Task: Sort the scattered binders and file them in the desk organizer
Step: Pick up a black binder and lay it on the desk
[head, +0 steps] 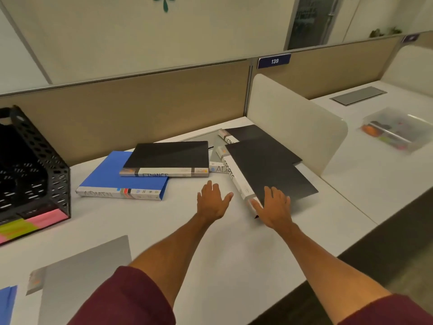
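The right hand [274,207] lies flat on the near corner of the black SPORTS binder [264,170], fingers straight and spread, thumb by its white spine. Just beside it the left hand [212,201] is palm down over the desk [210,254], fingers straight, holding nothing. Both forearms reach forward out of maroon sleeves [131,301].

Seven binders show: three black, two blue, two grey. The black FINANCE binder [168,158] lies on the blue ADMIN binder [110,174]. A third black binder [250,133] and a grey binder [216,160] sit behind. Another grey binder [82,273] and a blue binder [7,303] lie nearest. The one black organizer [54,160] stands far left, well apart.
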